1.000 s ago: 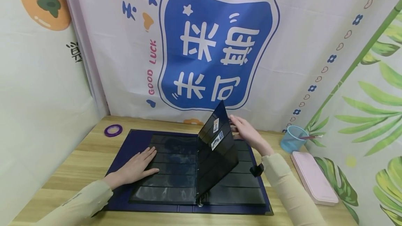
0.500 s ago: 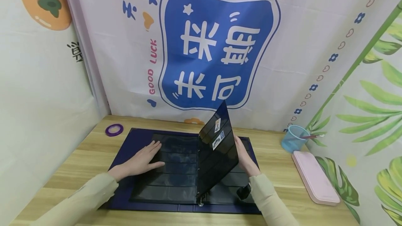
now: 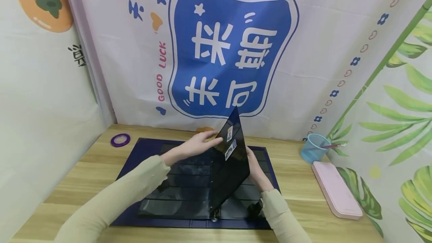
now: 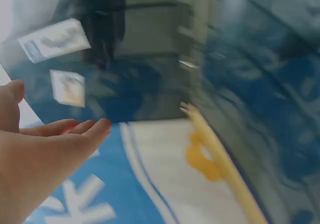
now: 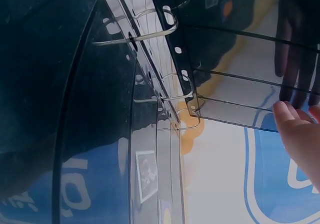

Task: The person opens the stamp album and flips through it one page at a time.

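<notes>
A dark blue ring-bound stamp album (image 3: 145, 145) lies spread on the table, with black pocket pages. One page (image 3: 233, 179) stands raised from the rings, two stamps, the upper (image 3: 230, 133) and the lower (image 3: 231, 150), showing on its left face. My left hand (image 3: 197, 145) reaches over the album, fingers extended, fingertips close by the upper stamp. In the left wrist view that hand (image 4: 45, 156) is palm up near the page's edge. Behind the raised page is my right hand (image 3: 255, 170), partly hidden. In the right wrist view its fingers (image 5: 287, 116) lie straight at the page.
Metal rings (image 5: 150, 36) run along the album's spine. A purple tape roll (image 3: 120, 140) lies at the back left. On the right are a blue pen cup (image 3: 312, 151) and a pink case (image 3: 337, 190). A printed cloth (image 3: 135, 66) hangs behind the table.
My left hand has lifted off the left page and moved right to the raised page. My right hand has shifted from the page's outer upper edge to lower down behind it.
</notes>
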`<state>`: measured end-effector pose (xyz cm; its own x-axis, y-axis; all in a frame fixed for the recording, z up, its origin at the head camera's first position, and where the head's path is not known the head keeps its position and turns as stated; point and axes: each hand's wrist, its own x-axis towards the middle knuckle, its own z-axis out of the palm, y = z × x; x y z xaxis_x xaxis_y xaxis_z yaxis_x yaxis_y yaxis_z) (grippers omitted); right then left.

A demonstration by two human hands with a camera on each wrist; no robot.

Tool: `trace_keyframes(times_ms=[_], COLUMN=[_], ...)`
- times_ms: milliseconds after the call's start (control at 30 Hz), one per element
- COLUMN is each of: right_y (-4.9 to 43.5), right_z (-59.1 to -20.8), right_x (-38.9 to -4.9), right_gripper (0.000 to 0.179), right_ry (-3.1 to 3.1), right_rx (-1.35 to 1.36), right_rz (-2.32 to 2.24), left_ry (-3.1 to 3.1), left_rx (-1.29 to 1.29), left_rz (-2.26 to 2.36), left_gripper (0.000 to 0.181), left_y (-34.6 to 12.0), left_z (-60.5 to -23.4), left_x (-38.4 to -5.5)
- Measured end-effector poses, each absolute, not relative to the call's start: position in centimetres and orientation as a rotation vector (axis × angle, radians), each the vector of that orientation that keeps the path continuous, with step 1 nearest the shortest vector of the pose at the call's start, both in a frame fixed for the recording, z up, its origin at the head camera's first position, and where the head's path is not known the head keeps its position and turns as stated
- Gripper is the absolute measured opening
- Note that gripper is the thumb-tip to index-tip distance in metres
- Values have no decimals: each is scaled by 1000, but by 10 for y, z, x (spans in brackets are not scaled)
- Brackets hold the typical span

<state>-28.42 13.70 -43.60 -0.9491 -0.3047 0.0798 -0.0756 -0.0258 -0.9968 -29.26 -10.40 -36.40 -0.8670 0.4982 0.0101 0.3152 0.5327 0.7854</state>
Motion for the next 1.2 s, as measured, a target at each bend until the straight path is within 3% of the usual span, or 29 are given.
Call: trace_keyframes(times_ms=[200, 367, 733, 1200], right_y=[132, 121, 99, 87], right_z=[-429, -425, -421, -427], right_x=[-284, -285, -286, -289], right_gripper=[68, 61, 50, 58], right_ry=[2030, 2016, 2249, 2252], right_rx=[-403, -451, -650, -843], right_rz=[-2110, -2104, -1927, -1832], left_ry=[2516, 2495, 2309, 2313], left_rx=[722, 658, 454, 398], left_rz=[1347, 1450, 1742, 1845], left_gripper=[65, 62, 59, 56], left_y=[-61, -57, -80, -147], left_z=[-337, -331, -330, -336], left_x=[-294, -294, -291, -277])
